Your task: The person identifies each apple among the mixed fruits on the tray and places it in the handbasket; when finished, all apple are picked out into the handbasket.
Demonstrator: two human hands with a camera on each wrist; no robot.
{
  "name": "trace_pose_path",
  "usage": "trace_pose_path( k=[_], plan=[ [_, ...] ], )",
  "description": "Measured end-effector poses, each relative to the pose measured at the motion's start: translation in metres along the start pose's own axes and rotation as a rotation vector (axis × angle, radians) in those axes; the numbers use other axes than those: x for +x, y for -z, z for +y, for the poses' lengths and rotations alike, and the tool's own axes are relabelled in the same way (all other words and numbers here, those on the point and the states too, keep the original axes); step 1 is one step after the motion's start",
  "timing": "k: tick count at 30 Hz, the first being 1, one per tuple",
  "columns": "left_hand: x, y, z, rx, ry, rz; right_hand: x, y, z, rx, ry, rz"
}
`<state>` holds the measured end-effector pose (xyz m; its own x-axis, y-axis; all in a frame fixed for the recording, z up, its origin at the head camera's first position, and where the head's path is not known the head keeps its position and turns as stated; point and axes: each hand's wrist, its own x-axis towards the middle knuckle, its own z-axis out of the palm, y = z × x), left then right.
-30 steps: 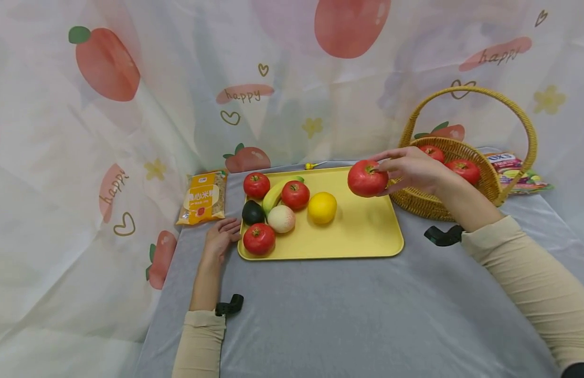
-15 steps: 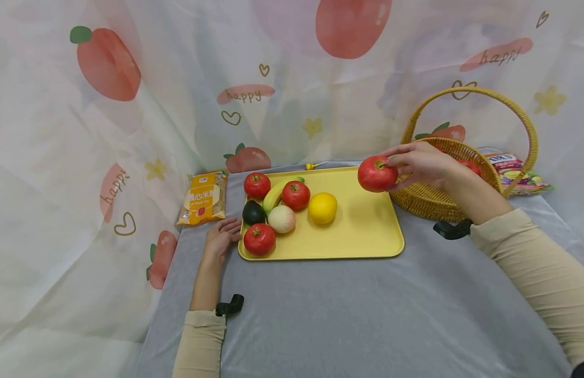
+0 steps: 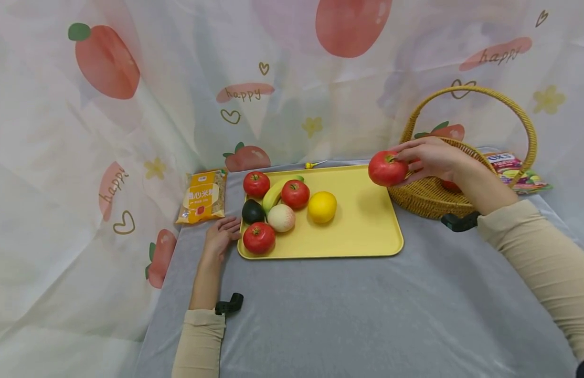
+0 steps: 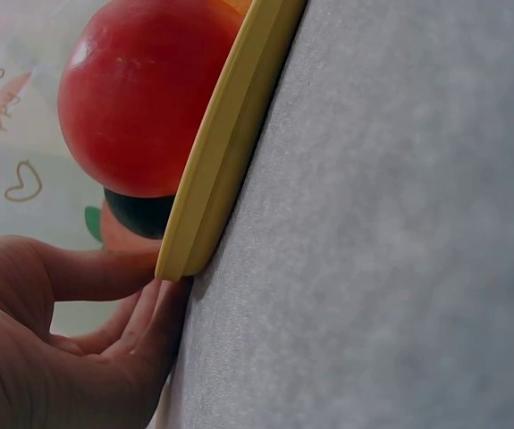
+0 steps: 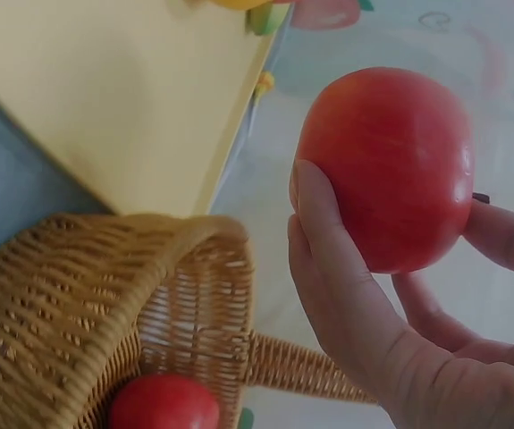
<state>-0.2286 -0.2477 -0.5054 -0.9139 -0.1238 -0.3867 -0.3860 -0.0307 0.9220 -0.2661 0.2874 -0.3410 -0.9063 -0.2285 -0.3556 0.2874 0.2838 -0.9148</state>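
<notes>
My right hand (image 3: 435,160) holds a red apple (image 3: 388,168) between fingers and thumb, raised in front of the wicker basket (image 3: 416,202) and over the tray's back right corner. In the right wrist view the apple (image 5: 386,170) shows its dark stem beside a fingertip. My left hand (image 3: 219,239) lies at the left end of the yellow tray (image 3: 362,239). Seen from the left wrist, its thumb meets the tray rim (image 4: 225,152) and the other fingers reach low against it, pinching the edge. Nearby on the tray are a red apple (image 3: 259,238) and a dark avocado (image 3: 253,212).
The tray also bears a banana (image 3: 272,197), a peach (image 3: 281,218), a yellow lemon-like fruit (image 3: 322,207) and more apples (image 3: 295,194). An orange food bag (image 3: 204,197) stands left, a colourful packet (image 3: 518,173) right. Another apple (image 5: 165,402) sits inside the basket.
My right hand has carried the apple rightward and slightly up, toward the basket side, and covers more of the basket's opening. The left hand and the fruit on the tray stay put.
</notes>
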Motion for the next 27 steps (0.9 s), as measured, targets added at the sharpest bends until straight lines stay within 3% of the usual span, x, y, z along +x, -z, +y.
trace_pose_path(
  k=[8,27],
  plan=[
    [-0.001,0.001,-0.002,-0.005,-0.011,-0.004,0.008,0.014,0.006,-0.053,-0.036,0.009],
    [-0.001,0.000,0.001,0.008,-0.029,-0.005,0.027,0.052,0.020,-0.004,-0.120,-0.022]
  ],
)
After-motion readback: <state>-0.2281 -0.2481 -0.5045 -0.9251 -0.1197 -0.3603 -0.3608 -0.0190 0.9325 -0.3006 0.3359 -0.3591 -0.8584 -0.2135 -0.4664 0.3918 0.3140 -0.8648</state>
